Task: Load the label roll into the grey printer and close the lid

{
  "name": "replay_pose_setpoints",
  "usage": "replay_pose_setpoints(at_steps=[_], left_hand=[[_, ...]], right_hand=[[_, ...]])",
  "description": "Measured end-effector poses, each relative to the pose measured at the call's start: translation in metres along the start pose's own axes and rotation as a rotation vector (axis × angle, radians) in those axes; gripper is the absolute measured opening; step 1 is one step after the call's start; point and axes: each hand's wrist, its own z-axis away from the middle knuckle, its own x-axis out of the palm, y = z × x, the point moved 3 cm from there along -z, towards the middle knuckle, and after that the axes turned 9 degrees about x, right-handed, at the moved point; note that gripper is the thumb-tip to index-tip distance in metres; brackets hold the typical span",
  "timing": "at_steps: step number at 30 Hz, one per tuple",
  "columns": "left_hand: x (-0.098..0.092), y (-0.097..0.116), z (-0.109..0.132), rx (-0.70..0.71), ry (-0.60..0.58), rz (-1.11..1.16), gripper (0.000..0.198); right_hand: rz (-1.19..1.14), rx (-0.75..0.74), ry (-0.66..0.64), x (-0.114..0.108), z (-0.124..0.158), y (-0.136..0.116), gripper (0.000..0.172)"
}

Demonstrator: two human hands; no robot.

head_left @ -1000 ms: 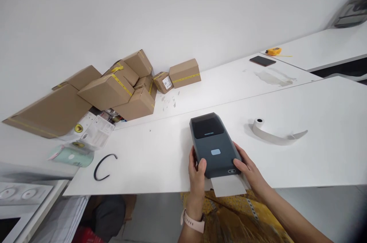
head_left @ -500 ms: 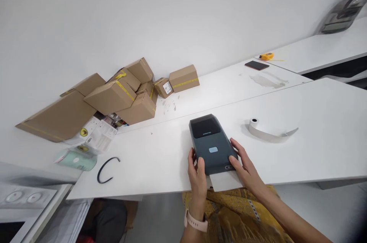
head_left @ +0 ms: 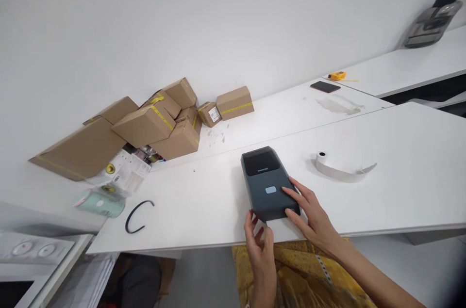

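Note:
A dark blue-grey printer-like device (head_left: pixel 267 203) with a glossy black window and a pale blue button lies on the white table in front of me. My right hand (head_left: pixel 313 218) grips its near right part, thumb on the front corner, one finger stretched over the top near the button and another at the right side. At the near left corner is my left hand (head_left: pixel 260 245), fingers loosely bent and apart, thumb separate; the fingertips are partly hidden by the device. To the right a small white paper roll (head_left: pixel 322 157) trails a curled strip.
Cardboard boxes (head_left: pixel 141 123) with yellow tape are stacked at the left back. A black curved band (head_left: pixel 128 220) and a green pouch (head_left: pixel 100 203) lie at left. A phone (head_left: pixel 325 87), a yellow tape measure (head_left: pixel 337 76) and a clear container (head_left: pixel 433 24) are at the far right.
My left hand has slid off the device's left side to its near corner, closer to me. One right finger has moved onto the top. The white sheet at the front edge no longer shows.

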Motion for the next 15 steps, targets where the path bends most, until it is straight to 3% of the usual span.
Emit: replay_pose_setpoints(at_steps=[3,7,10,15], left_hand=[[0.002,-0.003,0.008,-0.165,-0.014,0.027,0.063],[0.018,0.002,0.016,-0.372,-0.183,0.134,0.064],[0.03,0.013,0.016,-0.405,-0.267,0.141,0.069],[0.035,0.018,0.014,-0.409,-0.291,0.109,0.075]], right_hand=[[-0.041,0.036,-0.01,-0.003,0.0,-0.001,0.05],[-0.108,0.072,-0.007,-0.007,0.0,0.0,0.045],[-0.124,0.073,-0.004,-0.006,-0.001,0.001,0.044],[-0.104,0.047,0.034,-0.004,-0.003,0.003,0.042]])
